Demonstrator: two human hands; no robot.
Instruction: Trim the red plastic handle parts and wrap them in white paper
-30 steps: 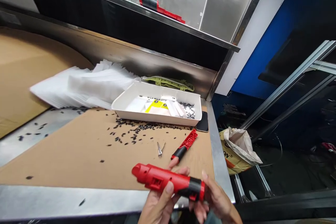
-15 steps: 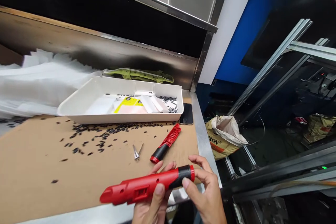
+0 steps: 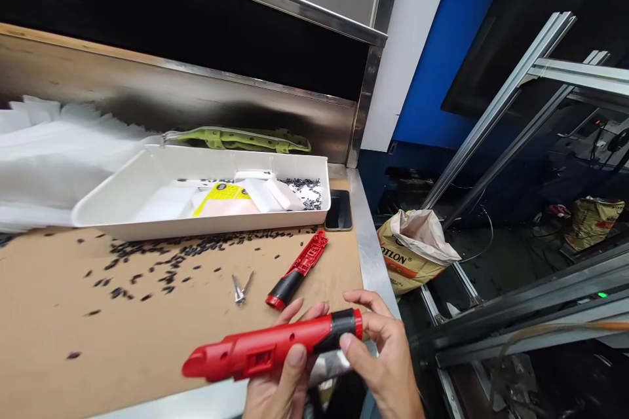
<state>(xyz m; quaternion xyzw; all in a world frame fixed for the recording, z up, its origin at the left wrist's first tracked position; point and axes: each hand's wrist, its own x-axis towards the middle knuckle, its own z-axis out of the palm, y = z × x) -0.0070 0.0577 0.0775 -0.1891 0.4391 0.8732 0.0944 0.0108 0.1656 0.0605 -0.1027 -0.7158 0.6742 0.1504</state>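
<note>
My left hand (image 3: 281, 387) is closed around the body of a red plastic tool housing (image 3: 236, 355), thumb along its near side and fingers behind. The housing has a rectangular opening, small round holes and a black band near its right end. At that end my right hand (image 3: 388, 357) pinches the black band and red rim between thumb and fingers. Just beyond lies an open red half-shell (image 3: 297, 272) with a black grip section, its ribbed inside showing. Left of it is a small silver V-shaped metal tool (image 3: 240, 289), perhaps nippers.
A white tray (image 3: 216, 227) holds papers, white pieces and small black bits. More black bits (image 3: 170, 262) are scattered over the brown board (image 3: 44, 314). A phone (image 3: 339, 211) lies by the metal edge. White sheets (image 3: 63, 163) are piled left; an open sack (image 3: 415, 249) stands right, beyond the bench.
The view has shifted slightly, so the bench things appear a little further left. Both hands keep their hold on the red housing, with little visible change in grip.
</note>
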